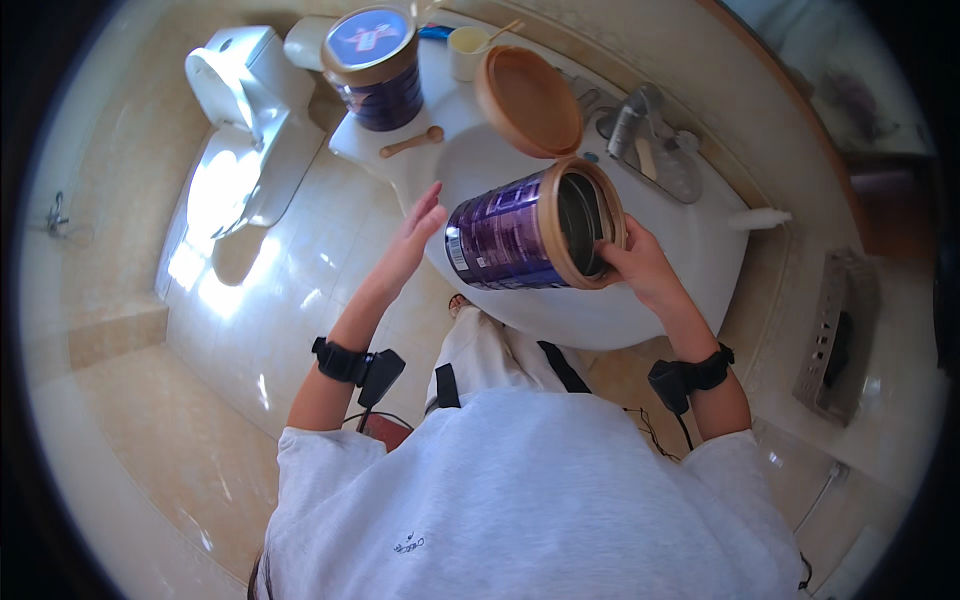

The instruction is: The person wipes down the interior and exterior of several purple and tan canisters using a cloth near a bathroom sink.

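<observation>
A purple tin can point(505, 235) with a tan rim is tipped on its side above the front of the white washbasin point(560, 310), its open mouth turned to the right. My right hand point(645, 265) grips the rim, with the thumb inside the mouth. Just off the can's base, my left hand point(415, 235) is held up with fingers stretched out, holding nothing. Behind the can lies a round tan lid or bowl point(532, 100), hollow side showing. A tan scoop point(412, 142) rests on the counter, left of the basin.
A second purple can point(375, 75) with its lid on stands at the back left. Beside it is a cream cup point(467, 55) holding thin sticks. The faucet point(630, 120) and a clear tray point(665, 165) sit back right. A toilet point(240, 150) stands left.
</observation>
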Demonstrator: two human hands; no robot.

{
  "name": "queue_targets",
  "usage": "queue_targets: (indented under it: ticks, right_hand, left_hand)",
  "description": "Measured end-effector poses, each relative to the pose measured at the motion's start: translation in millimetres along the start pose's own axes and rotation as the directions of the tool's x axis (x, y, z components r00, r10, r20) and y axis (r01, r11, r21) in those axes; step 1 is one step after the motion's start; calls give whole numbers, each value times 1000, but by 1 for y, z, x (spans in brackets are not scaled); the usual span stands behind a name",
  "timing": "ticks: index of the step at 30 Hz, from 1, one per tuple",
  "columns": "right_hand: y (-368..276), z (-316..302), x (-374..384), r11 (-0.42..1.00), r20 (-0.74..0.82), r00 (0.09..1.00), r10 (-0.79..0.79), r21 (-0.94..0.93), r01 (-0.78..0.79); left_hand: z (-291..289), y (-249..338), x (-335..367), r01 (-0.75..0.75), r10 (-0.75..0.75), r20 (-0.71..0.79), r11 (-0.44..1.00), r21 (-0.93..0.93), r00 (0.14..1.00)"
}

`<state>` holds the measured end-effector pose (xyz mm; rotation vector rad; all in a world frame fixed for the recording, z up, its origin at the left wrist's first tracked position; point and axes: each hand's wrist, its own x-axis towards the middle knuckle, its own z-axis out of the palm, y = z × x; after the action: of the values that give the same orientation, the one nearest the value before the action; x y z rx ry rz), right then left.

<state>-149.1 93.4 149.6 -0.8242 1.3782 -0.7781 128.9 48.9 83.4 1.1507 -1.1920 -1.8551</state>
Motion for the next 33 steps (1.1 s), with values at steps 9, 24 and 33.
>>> queue_targets:
  ticks: [9,24,33]
  right_hand:
    - [0,0,-29,803,-196,914,-356,-565,192]
    - [38,-74,23,981,-52,983,-174,-92,169]
    - [156,-54,99,441,-192,972,137,-867,-234]
  left_hand:
    - [91,42,13,-145,119,181,980,138,976]
    - [87,14,15,344,-354,-65,929,-134,933]
    - [88,31,3,188,-201,-266,979,-74,943]
